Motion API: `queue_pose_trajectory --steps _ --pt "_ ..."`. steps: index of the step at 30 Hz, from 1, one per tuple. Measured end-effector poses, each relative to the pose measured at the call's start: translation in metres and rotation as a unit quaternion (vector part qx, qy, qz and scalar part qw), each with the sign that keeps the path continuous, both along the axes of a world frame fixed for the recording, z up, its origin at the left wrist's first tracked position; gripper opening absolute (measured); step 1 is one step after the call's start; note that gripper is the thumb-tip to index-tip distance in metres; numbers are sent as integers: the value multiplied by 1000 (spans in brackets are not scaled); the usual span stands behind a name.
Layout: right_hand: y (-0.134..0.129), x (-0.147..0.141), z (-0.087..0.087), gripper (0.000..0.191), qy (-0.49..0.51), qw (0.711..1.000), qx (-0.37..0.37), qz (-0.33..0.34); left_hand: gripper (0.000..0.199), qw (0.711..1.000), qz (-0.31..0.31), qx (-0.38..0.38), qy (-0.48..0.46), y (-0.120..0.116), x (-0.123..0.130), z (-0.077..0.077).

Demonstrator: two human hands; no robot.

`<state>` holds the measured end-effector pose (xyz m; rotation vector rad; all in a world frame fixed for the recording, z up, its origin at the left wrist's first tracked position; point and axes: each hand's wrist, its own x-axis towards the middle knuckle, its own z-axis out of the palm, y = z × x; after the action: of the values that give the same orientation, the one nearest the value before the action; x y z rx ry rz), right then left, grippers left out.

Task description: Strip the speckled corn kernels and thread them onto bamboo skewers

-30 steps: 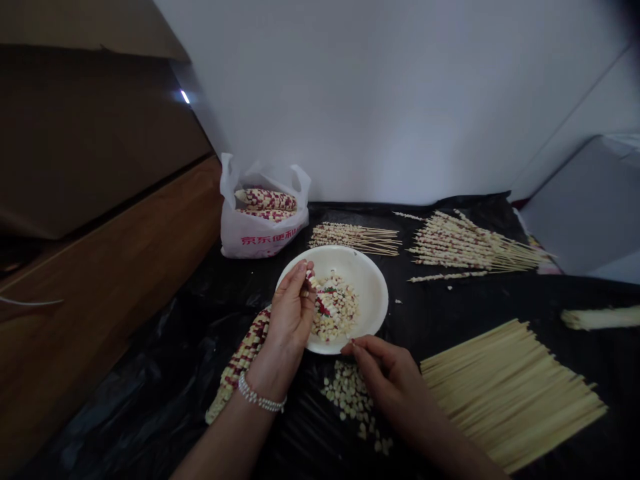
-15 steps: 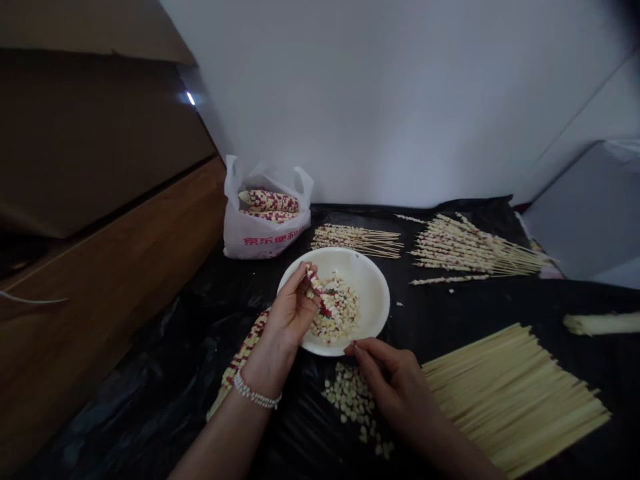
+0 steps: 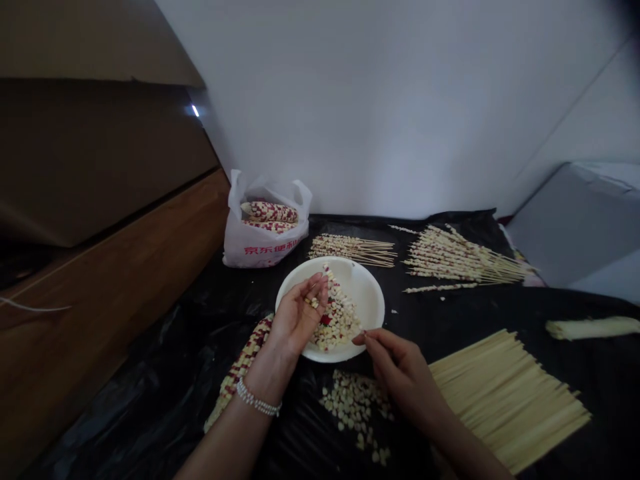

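Over the left part of a white bowl (image 3: 373, 293), my left hand (image 3: 299, 317) is curled, palm up, with a few corn kernels (image 3: 312, 302) in it. A short row of threaded kernels (image 3: 327, 272) sticks up past its fingertips. Loose kernels (image 3: 343, 320) and something red lie in the bowl. My right hand (image 3: 395, 360) is closed in a pinch at the bowl's lower right rim; what it pinches is too small to name. More kernels (image 3: 355, 403) lie on the black sheet below the bowl, beside my right hand.
A white bag (image 3: 260, 250) of corn cobs stands behind left. Skewers with kernels (image 3: 440, 257) and a smaller bundle (image 3: 350, 248) lie at the back. Bare sticks (image 3: 510, 400) lie at right, near a pale stalk (image 3: 593, 327). A cob (image 3: 240, 367) lies beside my left forearm.
The view has shifted slightly. My left hand has opened a little, showing kernels in its palm. My right hand has moved slightly right and remains pinched.
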<state>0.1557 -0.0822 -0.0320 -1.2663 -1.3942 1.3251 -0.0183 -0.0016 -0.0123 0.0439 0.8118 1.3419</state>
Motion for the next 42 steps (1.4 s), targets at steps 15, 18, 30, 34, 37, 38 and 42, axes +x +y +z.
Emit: queue_pose_trajectory --steps 15,18,30,34,37,38,42 --pt "52 31 35 47 -117 992 44 7 44 994 -74 37 76 -5 9 -8" --pt "89 42 44 34 -228 968 97 -23 35 994 -80 38 68 -7 9 -5" --pt "208 27 30 31 -594 791 145 -23 29 995 -79 24 56 -10 14 -6" --pt "225 18 18 31 -634 761 134 0 30 995 -75 14 62 -9 14 -6" --pt "233 15 13 32 -647 750 136 24 30 995 -73 8 65 -8 13 -5" --pt "235 14 13 33 -648 748 139 35 30 995 -71 5 65 -8 13 -4" --pt "237 21 20 33 -643 745 163 68 30 996 -71 -1 62 -7 12 -4"
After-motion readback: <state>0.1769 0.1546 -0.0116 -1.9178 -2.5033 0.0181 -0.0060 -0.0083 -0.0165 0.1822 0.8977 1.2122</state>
